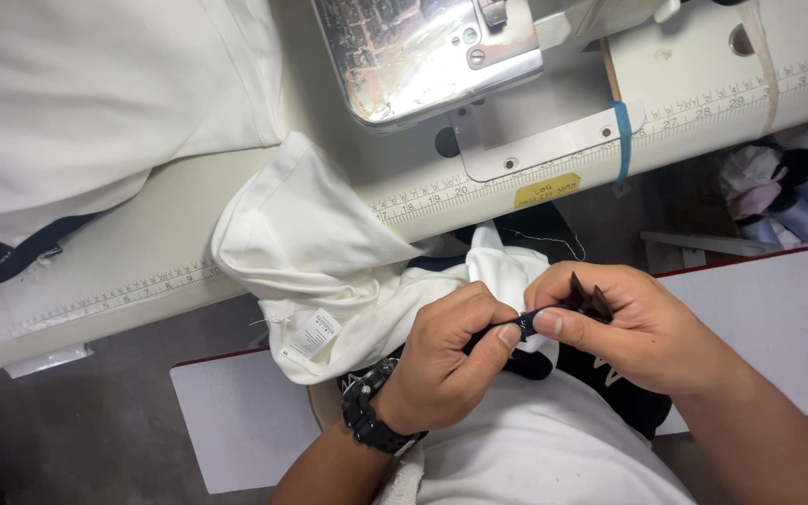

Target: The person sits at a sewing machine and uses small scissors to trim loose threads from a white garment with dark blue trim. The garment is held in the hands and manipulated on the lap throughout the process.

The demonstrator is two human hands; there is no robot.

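Both hands, left hand (441,360) and right hand (624,327), pinch a black fabric strip (526,323) over a white garment (329,252) draped off the sewing machine's (423,51) tabletop (142,243); thread spools (797,201) sit right.

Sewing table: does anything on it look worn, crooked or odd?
Yes. The machine's metal plate is scuffed and stained brownish. A blue tape strip crosses the table's printed ruler, with a yellow label stuck slightly askew below it. The white garment spills over the edge. Both hands pinch a dark strip.
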